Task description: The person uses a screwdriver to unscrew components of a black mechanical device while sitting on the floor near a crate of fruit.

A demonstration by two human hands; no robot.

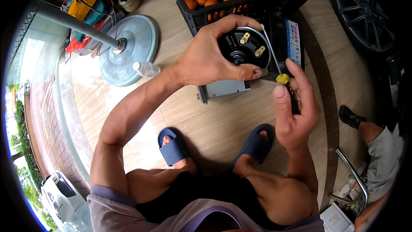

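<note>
My left hand (214, 53) is wrapped round a round black car horn (238, 43), thumb along its near edge and fingers over the far edge. Two brass blade terminals (252, 45) stick up from the face turned to me, and a pale metal rim circles it. In my right hand (296, 99) is a screwdriver (271, 50) with a yellow collar and dark handle. Its thin shaft points up and away along the horn's right side. The tip lies close to the horn's rim; I cannot tell whether it touches.
A black crate (199, 19) of oranges stands ahead, beside a black battery (294, 43). Behind my hands sits a grey metal box (227, 88). A round stand base (128, 56) and plastic bottle (146, 69) are left. A wheel (365, 13) and another person's leg (373, 135) are right.
</note>
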